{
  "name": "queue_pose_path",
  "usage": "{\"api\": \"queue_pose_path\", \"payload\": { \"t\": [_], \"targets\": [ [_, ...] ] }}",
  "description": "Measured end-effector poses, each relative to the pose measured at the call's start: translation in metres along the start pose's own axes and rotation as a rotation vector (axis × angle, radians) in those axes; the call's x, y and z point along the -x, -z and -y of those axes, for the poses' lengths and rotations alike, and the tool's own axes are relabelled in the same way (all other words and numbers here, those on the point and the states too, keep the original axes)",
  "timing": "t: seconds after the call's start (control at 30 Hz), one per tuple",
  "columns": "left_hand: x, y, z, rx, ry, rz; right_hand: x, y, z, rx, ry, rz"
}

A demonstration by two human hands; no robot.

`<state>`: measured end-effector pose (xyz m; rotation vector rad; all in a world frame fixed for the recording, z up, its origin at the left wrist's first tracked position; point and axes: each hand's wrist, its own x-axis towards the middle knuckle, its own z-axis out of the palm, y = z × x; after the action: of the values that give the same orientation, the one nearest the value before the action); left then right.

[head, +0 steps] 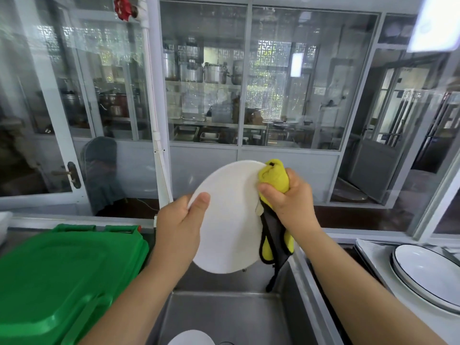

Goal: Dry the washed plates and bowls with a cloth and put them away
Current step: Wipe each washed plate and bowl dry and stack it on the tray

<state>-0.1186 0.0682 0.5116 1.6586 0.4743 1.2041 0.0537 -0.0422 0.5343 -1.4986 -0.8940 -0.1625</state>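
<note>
Gripping one white plate [229, 220] by its left rim, left hand [179, 220] held it above the sink [224, 317]; right hand [291, 202] clutched one yellow cloth [273, 178] at its right edge.

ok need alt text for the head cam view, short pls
A person's left hand holds a white plate tilted above a steel sink while the right hand wipes it with a yellow cloth. A green bin lid lies left, stacked plates right.

white dish [191, 338] cut by bottom edge, rimmed plates [430, 277] cut right
</note>
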Motion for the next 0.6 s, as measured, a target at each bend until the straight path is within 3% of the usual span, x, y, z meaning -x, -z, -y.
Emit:
{"api": "queue_pose_path", "payload": {
  "t": [0.1, 0.2, 0.27, 0.37, 0.47, 0.6],
  "targets": [
    [0.006, -0.008, 0.011, 0.141, 0.049, -0.007, 0.009, -0.002, -0.013, -0.119, -0.139, -0.094],
    [-0.010, -0.004, 0.019, 0.081, 0.190, 0.180, 0.008, 0.008, -0.016, -0.005, -0.156, -0.101],
    [-0.028, 0.001, 0.014, -0.077, 0.191, 0.347, 0.006, 0.015, -0.011, 0.156, -0.079, -0.056],
    [-0.048, -0.008, -0.003, -0.444, 0.023, 0.533, 0.005, 0.012, 0.003, 0.444, 0.176, 0.114],
    [-0.051, -0.018, -0.009, -0.508, -0.079, 0.496, 0.002, 0.011, 0.015, 0.555, 0.329, 0.155],
    [-0.044, -0.020, -0.007, -0.340, -0.074, 0.393, -0.002, 0.014, 0.017, 0.569, 0.391, 0.099]
  ]
}}
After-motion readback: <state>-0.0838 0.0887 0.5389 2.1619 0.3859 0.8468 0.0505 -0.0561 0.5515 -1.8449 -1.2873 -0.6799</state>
